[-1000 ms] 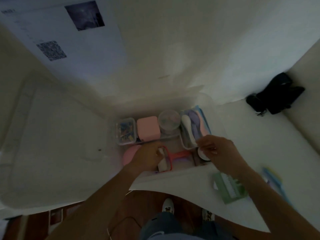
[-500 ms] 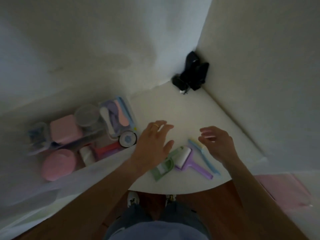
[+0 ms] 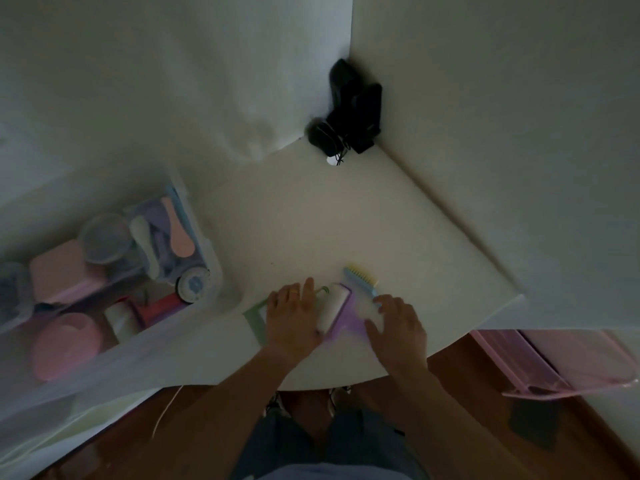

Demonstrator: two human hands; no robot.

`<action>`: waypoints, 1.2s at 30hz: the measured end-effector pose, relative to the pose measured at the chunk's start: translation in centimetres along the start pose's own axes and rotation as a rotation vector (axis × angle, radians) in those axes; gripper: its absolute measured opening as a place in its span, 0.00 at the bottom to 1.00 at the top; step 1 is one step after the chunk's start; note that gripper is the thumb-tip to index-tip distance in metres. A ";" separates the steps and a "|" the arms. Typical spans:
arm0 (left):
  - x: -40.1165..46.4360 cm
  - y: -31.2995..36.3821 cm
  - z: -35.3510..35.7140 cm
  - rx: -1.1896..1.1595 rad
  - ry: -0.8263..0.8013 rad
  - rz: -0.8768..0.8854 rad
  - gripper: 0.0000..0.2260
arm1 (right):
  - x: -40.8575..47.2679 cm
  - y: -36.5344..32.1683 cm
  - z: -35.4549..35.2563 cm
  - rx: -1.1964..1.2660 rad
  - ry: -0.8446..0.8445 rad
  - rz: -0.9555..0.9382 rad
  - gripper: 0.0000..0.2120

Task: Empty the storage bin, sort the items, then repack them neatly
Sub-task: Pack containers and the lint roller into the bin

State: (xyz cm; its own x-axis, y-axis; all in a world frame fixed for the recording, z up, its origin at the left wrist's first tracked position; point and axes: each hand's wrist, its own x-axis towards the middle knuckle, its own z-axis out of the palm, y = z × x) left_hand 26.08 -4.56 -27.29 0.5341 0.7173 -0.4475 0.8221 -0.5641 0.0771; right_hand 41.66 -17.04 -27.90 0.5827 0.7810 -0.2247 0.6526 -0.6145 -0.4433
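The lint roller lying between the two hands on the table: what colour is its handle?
Light purple. The lint roller shows in the head view.

white table (image 3: 346,223), storage bin (image 3: 207,258), lint rollers (image 3: 337,308)

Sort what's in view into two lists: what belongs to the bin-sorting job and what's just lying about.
Job:
storage bin
green lint roller, under the left hand
purple lint roller, touched by the right hand
blue comb
pink box
round pink case

Lying about:
black items in the corner
pink tray off the table
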 end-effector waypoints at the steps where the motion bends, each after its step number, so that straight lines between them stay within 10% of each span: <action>1: 0.0 -0.1 0.1 0.014 -0.002 -0.013 0.48 | -0.3 -0.1 0.6 -0.046 -0.031 -0.072 0.16; 11: -0.2 -1.1 -0.2 -0.100 0.055 0.033 0.50 | -0.2 -0.8 0.9 -0.171 -0.049 -0.205 0.18; 20: -4.8 -1.7 -9.3 -0.854 0.306 0.127 0.29 | 0.1 -8.2 -13.0 -0.057 0.200 -0.311 0.17; 28: -14.3 -17.7 -15.0 -1.309 0.772 -0.154 0.16 | 0.3 -28.3 -10.0 0.049 -0.079 -0.922 0.16; 36: -16.4 -33.6 -11.2 -1.196 0.478 -0.543 0.10 | 1.4 -40.5 2.5 -0.110 -0.597 -0.892 0.17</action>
State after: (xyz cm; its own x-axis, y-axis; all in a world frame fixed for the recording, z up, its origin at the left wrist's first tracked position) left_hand -8.03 7.23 -12.54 -0.0857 0.9359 -0.3417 0.4841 0.3388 0.8068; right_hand 14.83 9.21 -12.42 -0.4359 0.8619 -0.2591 0.7821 0.2203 -0.5829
